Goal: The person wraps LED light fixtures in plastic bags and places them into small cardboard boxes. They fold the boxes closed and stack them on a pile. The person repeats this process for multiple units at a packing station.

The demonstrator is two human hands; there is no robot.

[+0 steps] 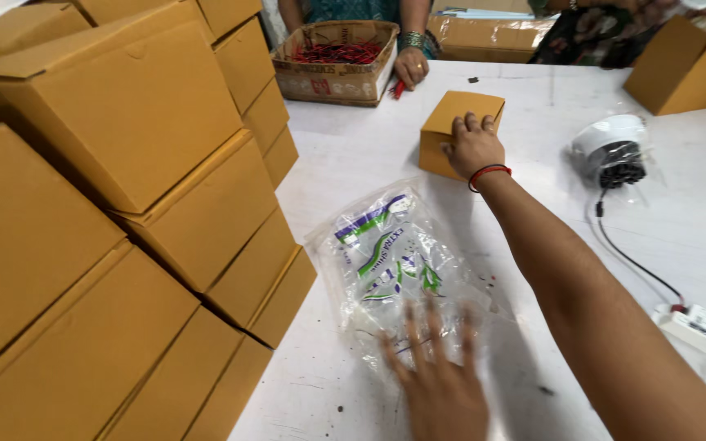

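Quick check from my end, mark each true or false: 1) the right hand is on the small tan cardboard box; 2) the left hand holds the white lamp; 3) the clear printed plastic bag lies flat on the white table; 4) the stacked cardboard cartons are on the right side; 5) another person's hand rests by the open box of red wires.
1) True. The right hand lies on the small tan cardboard box.
2) False. The left hand, blurred, is over the clear printed plastic bag; the white lamp lies apart, untouched.
3) True, on the white table.
4) False. The stacked cardboard cartons are on the left.
5) True. The other person's hand is beside the open box of red wires.
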